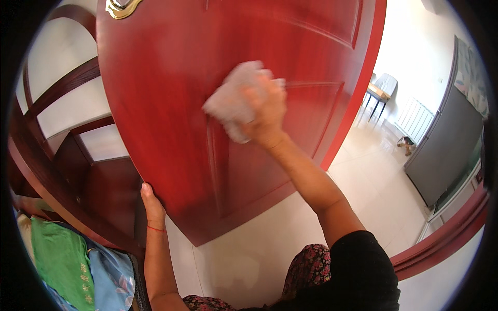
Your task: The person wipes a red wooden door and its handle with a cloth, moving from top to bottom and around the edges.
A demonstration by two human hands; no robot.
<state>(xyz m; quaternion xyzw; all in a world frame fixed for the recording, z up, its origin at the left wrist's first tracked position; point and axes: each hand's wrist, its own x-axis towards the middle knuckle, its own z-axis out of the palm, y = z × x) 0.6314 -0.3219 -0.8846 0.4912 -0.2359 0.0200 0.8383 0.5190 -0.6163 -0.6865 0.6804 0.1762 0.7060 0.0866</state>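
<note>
A red panelled wooden door [161,103] stands in front of me, its surface glossy with raised mouldings. My right hand [265,111] holds a pale greyish cloth [233,101] flat against the door's middle, beside the corner of a lower panel; hand and cloth are a little blurred. Low on the door's left edge, my left hand [152,203] grips that edge, its thumb showing and the other fingers hidden. A brass-coloured handle plate [122,8] is cut off by the top of the view.
Left of the door is a dark red wooden shelf unit [67,181] with curved parts. Green cloth [61,262] and blue cloth [111,272] lie at lower left. Beyond the door are a tiled floor [368,166], a chair [386,83], a white radiator [415,120] and a dark grey panel [446,124].
</note>
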